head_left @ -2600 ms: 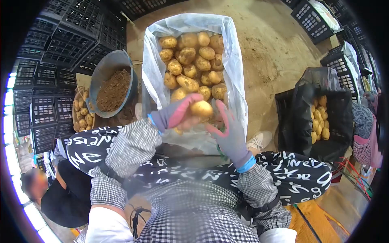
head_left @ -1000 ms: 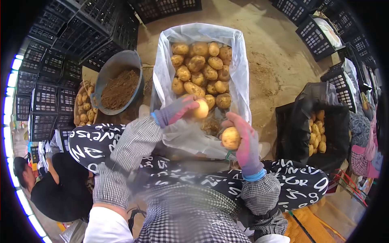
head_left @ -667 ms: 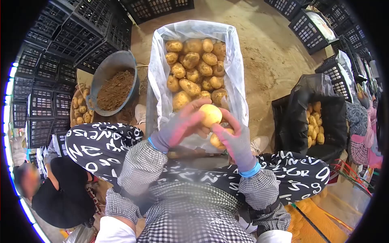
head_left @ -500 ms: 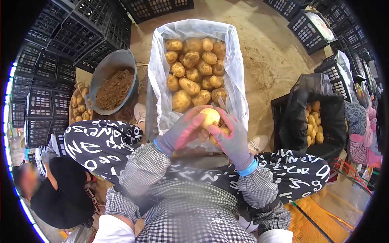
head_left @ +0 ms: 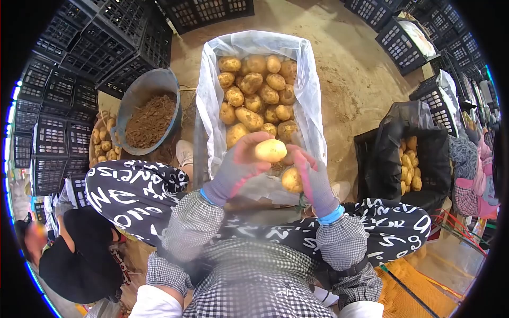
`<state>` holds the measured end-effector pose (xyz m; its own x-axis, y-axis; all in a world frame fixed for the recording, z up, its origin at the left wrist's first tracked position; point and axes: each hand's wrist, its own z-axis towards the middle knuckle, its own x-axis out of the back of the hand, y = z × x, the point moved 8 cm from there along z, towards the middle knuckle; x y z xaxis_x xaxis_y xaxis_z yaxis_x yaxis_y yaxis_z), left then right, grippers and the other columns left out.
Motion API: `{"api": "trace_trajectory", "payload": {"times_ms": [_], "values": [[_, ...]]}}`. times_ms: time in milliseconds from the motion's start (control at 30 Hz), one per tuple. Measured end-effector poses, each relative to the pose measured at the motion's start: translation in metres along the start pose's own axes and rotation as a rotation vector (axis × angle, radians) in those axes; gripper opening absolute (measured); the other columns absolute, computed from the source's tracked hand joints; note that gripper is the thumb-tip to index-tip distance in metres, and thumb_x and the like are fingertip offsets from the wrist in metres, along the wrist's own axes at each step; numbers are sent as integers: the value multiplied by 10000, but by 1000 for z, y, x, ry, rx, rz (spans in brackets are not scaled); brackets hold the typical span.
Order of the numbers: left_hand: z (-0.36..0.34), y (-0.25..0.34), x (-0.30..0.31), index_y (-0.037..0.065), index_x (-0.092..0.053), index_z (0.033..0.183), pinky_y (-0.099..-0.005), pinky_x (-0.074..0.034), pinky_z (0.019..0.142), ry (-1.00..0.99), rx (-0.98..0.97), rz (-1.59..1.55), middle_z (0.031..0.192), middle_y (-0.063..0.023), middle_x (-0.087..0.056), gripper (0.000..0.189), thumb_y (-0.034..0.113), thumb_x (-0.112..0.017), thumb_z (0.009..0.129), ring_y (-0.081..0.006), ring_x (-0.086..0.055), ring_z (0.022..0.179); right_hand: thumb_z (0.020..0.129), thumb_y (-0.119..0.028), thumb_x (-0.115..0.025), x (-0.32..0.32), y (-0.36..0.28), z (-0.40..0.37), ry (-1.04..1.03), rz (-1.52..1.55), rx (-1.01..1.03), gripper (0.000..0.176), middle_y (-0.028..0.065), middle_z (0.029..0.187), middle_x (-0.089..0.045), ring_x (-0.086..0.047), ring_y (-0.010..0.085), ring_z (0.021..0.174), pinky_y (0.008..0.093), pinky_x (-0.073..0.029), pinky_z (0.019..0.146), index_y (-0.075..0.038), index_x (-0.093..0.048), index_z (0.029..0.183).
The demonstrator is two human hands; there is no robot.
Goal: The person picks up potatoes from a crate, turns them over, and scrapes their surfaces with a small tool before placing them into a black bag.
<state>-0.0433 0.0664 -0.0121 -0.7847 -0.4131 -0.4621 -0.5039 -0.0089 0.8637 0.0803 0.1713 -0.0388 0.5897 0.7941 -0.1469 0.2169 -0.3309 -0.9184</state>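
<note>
My left hand (head_left: 237,168), in a grey and pink glove, holds a yellow potato (head_left: 270,150) up over the near end of a crate lined with clear plastic (head_left: 208,100). Just to the right and a little lower, my right hand (head_left: 317,177) grips a second potato (head_left: 292,179). The two hands are close together but apart. Several potatoes (head_left: 259,95) fill the far part of the lined crate.
A grey basin of brown soil (head_left: 148,114) sits left of the crate, with a basket of small potatoes (head_left: 102,140) beside it. Black crates (head_left: 79,63) are stacked at left and top. A black-lined crate of potatoes (head_left: 408,164) stands right. Another person (head_left: 74,259) crouches lower left.
My hands came together over the crate's near end, both on the potatoes, then drew slightly apart. The left now holds its potato higher, and the right has dropped a little with its own.
</note>
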Motion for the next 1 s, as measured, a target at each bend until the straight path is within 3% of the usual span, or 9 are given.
{"api": "trace_trajectory", "payload": {"times_ms": [200,300,500,533,600,700,767,900,1000], "values": [[2,-5,-13,14,-406,1411,-314,-388,1069,-52,-170,181,1371,-91,-479,620,-40,-668,853,-193,-483,1263,947,-280,-633,-21,-30,-3,-168,215,56,525,77,1237,-578,-545,125,1118,258,-438,954,3,-496,1368],[4,-3,-19,3,-401,1426,-311,-393,1063,-35,-33,-25,1365,-90,-493,615,10,-677,877,-185,-470,1275,927,-274,-656,-14,-37,-2,-105,91,112,554,86,1251,-572,-548,134,1129,261,-438,961,9,-487,1372],[9,-6,-11,7,-407,1429,-293,-425,1034,-50,-6,400,1335,-97,-516,584,207,-652,939,-163,-504,1232,892,-145,-681,-7,-17,-7,4,304,-109,491,93,1134,-644,-620,139,1011,266,-509,855,17,-513,1323],[18,-6,5,6,-419,1419,-286,-453,975,67,18,337,1277,-96,-548,577,233,-648,941,-157,-538,1158,879,-90,-688,0,-15,-9,53,315,-169,466,101,1103,-664,-645,146,976,276,-534,822,19,-526,1302],[48,-16,49,3,-444,1399,-274,-510,856,306,59,204,1161,-96,-611,569,284,-639,944,-144,-606,1011,950,-270,-577,35,-4,-13,31,-133,93,457,110,1080,-666,-656,148,875,294,-545,698,-2,-523,1315],[106,-51,91,-20,-422,1384,-312,-534,751,410,236,490,1091,-129,-615,581,338,-592,959,-209,-635,869,991,-404,-485,49,-20,-17,67,402,25,507,134,1081,-664,-666,177,775,325,-543,563,-30,-513,1332],[146,-82,90,-33,-518,1241,-310,-442,531,422,387,573,792,-79,-629,509,284,-680,877,-143,-563,644,990,-435,-472,50,-17,-17,135,861,-79,537,136,1125,-647,-643,187,735,326,-515,529,-53,-481,1368],[217,-150,103,-53,-526,1155,-341,-500,627,473,545,771,844,-118,-637,471,243,-696,830,-180,-610,719,983,-458,-476,54,-26,-11,-93,1272,-72,588,106,1251,-584,-550,163,785,309,-445,604,-78,-422,1428],[225,-181,112,-49,-527,1146,-348,-529,695,611,362,409,920,-139,-649,448,203,-700,818,-198,-638,781,966,-405,-547,57,-38,-8,-154,1529,-65,570,102,1273,-557,-552,168,913,314,-483,724,-64,-436,1408]]}}
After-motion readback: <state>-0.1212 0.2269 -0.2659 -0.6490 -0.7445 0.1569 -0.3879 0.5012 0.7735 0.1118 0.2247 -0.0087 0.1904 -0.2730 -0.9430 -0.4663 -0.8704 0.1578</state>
